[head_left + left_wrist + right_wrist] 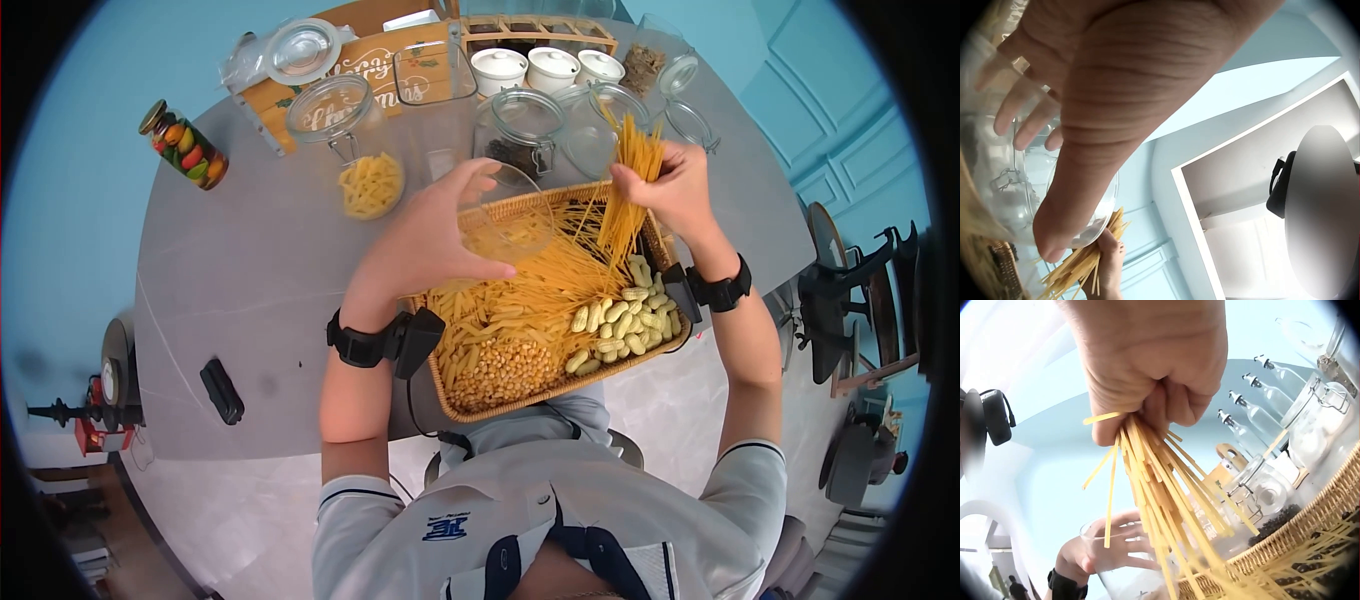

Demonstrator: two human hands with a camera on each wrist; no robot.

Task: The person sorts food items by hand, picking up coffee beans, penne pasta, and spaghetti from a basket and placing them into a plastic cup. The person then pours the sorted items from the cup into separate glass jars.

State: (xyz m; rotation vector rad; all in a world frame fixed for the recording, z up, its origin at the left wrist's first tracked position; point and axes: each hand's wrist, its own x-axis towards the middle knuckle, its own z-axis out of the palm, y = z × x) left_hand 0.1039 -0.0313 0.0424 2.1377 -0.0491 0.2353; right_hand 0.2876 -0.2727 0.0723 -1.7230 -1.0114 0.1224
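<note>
A bundle of long dry pasta [625, 205] is gripped in my right hand [678, 190] above the right back corner of a wicker basket [545, 402]; its strands fan downward in the right wrist view. My left hand [425, 235] holds a clear glass container [520, 222] over the basket's left back part, thumb on one side and fingers on the other. The container's round rim faces the pasta. Inside the basket lie more long pasta [565, 275], penne [465, 310], corn kernels [510, 368] and peanuts [630, 325].
Behind the basket stand a jar of penne [370, 185], a tall clear container [440, 125], a clasp jar with dark contents [518, 150] and white lidded pots [552, 70]. A jar of colourful vegetables [190, 150] and a black object [221, 391] are on the left.
</note>
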